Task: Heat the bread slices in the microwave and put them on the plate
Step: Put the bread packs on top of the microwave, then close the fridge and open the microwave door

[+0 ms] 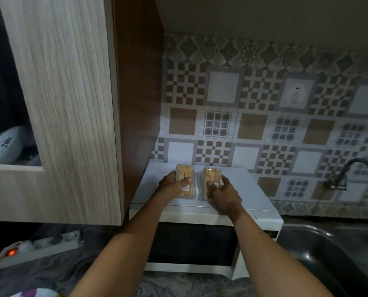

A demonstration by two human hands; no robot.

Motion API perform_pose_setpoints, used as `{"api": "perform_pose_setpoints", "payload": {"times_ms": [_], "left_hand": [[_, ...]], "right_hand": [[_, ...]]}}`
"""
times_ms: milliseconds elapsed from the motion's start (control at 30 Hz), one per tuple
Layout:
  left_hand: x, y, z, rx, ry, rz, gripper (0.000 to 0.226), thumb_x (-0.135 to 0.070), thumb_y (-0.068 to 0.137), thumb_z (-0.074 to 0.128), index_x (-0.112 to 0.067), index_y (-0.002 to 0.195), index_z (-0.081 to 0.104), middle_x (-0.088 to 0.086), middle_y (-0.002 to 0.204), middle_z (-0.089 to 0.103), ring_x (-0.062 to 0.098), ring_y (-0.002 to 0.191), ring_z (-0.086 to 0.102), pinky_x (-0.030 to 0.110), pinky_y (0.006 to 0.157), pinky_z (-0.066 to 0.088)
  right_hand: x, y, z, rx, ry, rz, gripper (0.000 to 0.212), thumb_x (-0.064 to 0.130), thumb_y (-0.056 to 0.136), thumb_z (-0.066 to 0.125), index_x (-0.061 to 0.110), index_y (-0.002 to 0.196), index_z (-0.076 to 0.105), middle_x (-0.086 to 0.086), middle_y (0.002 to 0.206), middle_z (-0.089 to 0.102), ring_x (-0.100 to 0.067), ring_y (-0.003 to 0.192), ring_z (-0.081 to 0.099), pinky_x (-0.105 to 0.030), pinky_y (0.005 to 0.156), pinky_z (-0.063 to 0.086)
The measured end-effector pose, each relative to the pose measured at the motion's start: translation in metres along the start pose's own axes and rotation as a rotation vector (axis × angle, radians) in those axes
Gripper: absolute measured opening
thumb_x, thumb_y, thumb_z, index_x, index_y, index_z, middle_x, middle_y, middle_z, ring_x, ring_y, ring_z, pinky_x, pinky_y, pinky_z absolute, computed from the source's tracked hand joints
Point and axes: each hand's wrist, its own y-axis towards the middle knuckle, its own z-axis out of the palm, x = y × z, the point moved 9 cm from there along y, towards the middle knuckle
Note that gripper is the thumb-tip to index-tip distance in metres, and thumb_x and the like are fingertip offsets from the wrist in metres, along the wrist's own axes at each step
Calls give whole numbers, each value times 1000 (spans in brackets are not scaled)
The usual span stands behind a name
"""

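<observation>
Two clear plastic packs of bread slices lie side by side on top of a white microwave (pixel 251 187), whose dark door is closed. My left hand (pixel 172 183) grips the left bread pack (pixel 186 171) from its left side, thumb across the top. My right hand (pixel 223 192) grips the right bread pack (pixel 212 175) at its near end. Both packs rest on the microwave top. No plate shows clearly in this view.
A wooden cabinet door (pixel 67 108) hangs open at the left, close to my left arm. A power strip (pixel 39 246) with a lit red switch lies on the dark counter. A steel sink (pixel 333 256) and tap (pixel 348 170) are at the right. Patterned tiles back the counter.
</observation>
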Motion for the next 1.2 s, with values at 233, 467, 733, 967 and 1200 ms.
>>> {"api": "perform_pose_setpoints", "payload": {"times_ms": [233,467,733,967,1200], "left_hand": [[2,-18,-11,-154,-36,-42,108,-71,73,65,-27,157,13,4,160,27,27,139,41,46,112,39],[0,-68,-17,-270,148,82,82,-60,92,53,-26,157,17,5,161,23,24,146,27,39,115,27],[20,-165,-58,-388,246,106,79,-55,93,54,-24,156,17,1,160,25,23,146,27,31,116,23],[49,-298,-96,-652,445,4,76,-49,95,55,-6,152,28,21,150,39,34,140,33,38,113,29],[96,-463,-166,-908,643,-156,81,-52,97,47,-7,156,13,13,163,13,26,151,9,38,121,12]], "right_hand": [[-9,0,0,27,236,29,106,92,68,49,29,152,34,-5,139,60,-29,125,58,-55,112,38],[1,-44,-31,-250,486,-59,48,36,95,65,22,140,54,-4,143,52,-24,136,45,-42,113,40],[53,-111,-34,-207,87,-349,34,26,94,63,18,126,63,-10,133,57,-28,128,45,-39,111,34],[68,-187,-5,-35,155,-501,32,31,92,63,25,123,63,0,131,58,-21,124,50,-45,109,41],[120,-293,84,261,155,-638,34,33,94,63,22,126,65,-2,138,54,-21,132,45,-38,111,35]]}}
